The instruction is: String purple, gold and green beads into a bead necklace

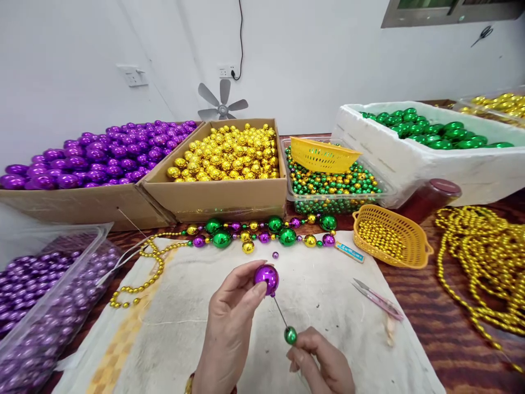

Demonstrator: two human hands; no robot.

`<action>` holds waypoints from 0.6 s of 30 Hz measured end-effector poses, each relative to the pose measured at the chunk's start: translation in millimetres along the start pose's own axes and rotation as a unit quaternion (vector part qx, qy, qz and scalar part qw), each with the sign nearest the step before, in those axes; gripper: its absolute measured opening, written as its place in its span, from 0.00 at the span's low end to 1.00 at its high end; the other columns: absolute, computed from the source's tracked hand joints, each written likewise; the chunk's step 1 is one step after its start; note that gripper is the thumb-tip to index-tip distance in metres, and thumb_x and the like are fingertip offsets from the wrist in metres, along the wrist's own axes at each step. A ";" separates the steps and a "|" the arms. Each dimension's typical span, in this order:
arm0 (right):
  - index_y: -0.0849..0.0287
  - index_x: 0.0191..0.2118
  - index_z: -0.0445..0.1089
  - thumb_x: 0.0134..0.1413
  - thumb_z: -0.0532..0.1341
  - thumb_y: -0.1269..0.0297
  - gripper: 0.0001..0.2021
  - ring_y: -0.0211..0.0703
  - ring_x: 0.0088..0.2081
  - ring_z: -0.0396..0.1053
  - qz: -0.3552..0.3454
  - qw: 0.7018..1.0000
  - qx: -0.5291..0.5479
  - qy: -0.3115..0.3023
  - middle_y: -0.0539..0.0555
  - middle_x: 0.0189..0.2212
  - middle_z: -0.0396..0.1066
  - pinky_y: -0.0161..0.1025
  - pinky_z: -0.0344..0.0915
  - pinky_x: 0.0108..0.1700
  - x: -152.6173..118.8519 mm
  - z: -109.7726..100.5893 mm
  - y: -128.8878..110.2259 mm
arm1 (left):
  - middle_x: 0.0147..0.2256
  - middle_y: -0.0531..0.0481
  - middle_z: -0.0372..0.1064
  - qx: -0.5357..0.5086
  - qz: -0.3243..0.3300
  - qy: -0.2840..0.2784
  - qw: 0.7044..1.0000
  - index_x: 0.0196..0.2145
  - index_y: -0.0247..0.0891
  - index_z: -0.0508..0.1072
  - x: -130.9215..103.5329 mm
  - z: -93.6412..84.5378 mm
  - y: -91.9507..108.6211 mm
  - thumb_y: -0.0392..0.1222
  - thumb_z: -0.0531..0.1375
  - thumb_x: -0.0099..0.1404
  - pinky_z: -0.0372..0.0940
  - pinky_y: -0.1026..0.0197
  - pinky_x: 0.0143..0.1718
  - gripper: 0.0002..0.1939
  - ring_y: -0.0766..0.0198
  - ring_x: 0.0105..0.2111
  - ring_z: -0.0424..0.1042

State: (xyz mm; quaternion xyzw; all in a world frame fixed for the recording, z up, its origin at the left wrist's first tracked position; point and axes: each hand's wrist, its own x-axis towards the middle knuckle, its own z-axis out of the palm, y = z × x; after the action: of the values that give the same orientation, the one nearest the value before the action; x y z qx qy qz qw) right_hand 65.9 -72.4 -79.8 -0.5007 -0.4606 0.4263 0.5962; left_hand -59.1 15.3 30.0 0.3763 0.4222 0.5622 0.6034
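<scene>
My left hand (232, 323) pinches a large shiny purple bead (267, 279) between thumb and fingers above the white cloth (180, 339). A thin needle (281, 312) runs from the underside of that bead down to my right hand (322, 361). Threaded on the needle is a smaller green bead (290, 335), right at my right fingertips. The right fingers are closed around the needle's lower end, which they partly hide. A tiny purple bead (275, 255) lies loose on the cloth. Beyond it stretches a strung garland (221, 238) of purple, green and gold beads.
Cardboard boxes of purple beads (98, 158) and gold beads (229, 153) stand behind. Farther right are a tub of mixed beads (328, 186), a foam box (451, 169), a yellow basket (418, 246), a jar (430, 197), thread snips (377, 298) and gold bead strands (484, 273).
</scene>
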 end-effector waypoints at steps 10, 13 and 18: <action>0.57 0.29 0.70 0.60 0.57 0.61 0.10 0.37 0.23 0.68 0.016 1.000 0.016 0.003 0.49 0.23 0.68 0.32 0.62 0.27 2.8 7.3 -7.3 | 0.43 0.48 0.72 0.002 0.016 0.004 1.000 0.45 0.41 0.75 0.2 0.2 3.2 0.38 0.63 0.62 0.66 0.65 0.44 0.12 0.64 0.42 0.69; 0.57 0.29 0.71 0.59 0.58 0.61 0.10 0.37 0.23 0.68 0.012 1.000 0.022 0.007 0.49 0.23 0.69 0.32 0.63 0.28 5.6 8.0 -6.1 | 0.40 0.48 0.72 0.006 0.022 -0.022 0.999 0.45 0.42 0.75 -4.3 2.0 6.2 0.39 0.63 0.62 0.69 0.59 0.44 0.12 0.62 0.39 0.71; 0.56 0.29 0.71 0.59 0.58 0.64 0.09 0.36 0.22 0.66 -0.016 1.000 0.020 0.010 0.49 0.22 0.69 0.32 0.61 0.27 5.5 11.1 -0.8 | 0.42 0.47 0.72 0.025 0.073 -0.018 0.997 0.42 0.43 0.77 -9.1 9.5 13.3 0.38 0.67 0.57 0.72 0.56 0.39 0.13 0.61 0.35 0.73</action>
State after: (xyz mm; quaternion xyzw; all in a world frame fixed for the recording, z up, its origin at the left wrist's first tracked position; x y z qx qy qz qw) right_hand 56.3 -64.8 -77.5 -0.4857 -0.4539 0.4205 0.6175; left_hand -55.1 7.6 46.5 0.4316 0.3966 0.5871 0.5584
